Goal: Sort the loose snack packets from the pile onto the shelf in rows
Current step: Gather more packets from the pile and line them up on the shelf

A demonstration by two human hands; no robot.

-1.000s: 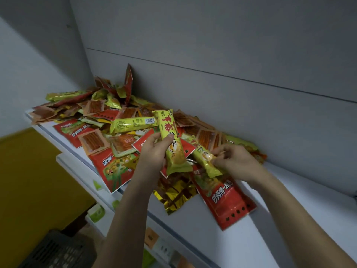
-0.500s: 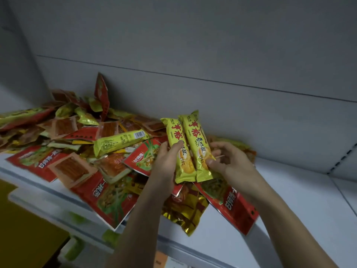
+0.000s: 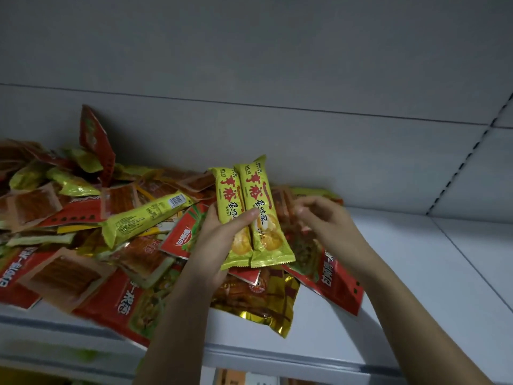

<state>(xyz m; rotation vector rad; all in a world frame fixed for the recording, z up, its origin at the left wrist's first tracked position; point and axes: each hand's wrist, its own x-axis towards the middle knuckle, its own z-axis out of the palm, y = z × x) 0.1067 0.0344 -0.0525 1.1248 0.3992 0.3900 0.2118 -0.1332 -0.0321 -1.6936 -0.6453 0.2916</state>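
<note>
Two long yellow snack packets (image 3: 254, 215) with red lettering and pictures of golden pastries sit side by side, upright and slightly tilted, above the pile of packets (image 3: 91, 232). The left hand (image 3: 219, 243) grips both from behind, thumb pressed across their fronts. The right hand (image 3: 324, 220) hovers just to their right, fingers loosely curled and holding nothing. The pile of red, yellow and gold packets spreads across the left of the white shelf (image 3: 416, 287).
</note>
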